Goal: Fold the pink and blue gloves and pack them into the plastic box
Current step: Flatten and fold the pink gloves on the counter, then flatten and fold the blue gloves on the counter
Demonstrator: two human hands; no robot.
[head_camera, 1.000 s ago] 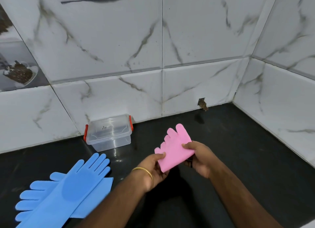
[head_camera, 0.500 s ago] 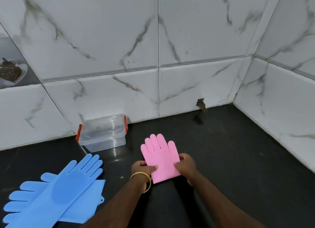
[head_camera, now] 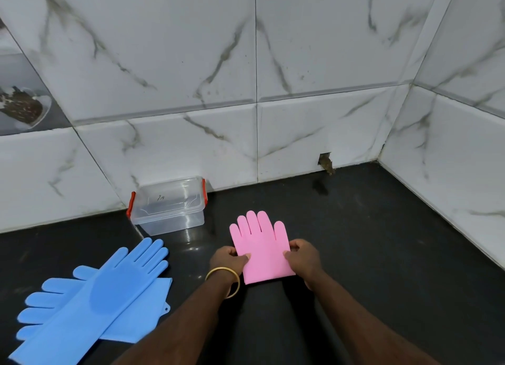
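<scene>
Both hands, left hand [head_camera: 229, 258] & right hand [head_camera: 302, 258], pinch the folded pink gloves [head_camera: 261, 248] at the sides on the surface [head_camera: 369, 255]. Imo press the crease flat b4 lifting. The plastic box [head_camera: 168, 204] lid looks shut, so pop it 1st.

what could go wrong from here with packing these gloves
The plastic box appears to have its lid on, while both the left hand and right hand pinch the folded pink glove; letting go may let it spring open. The blue gloves lie unfolded and look long for the box.
</scene>
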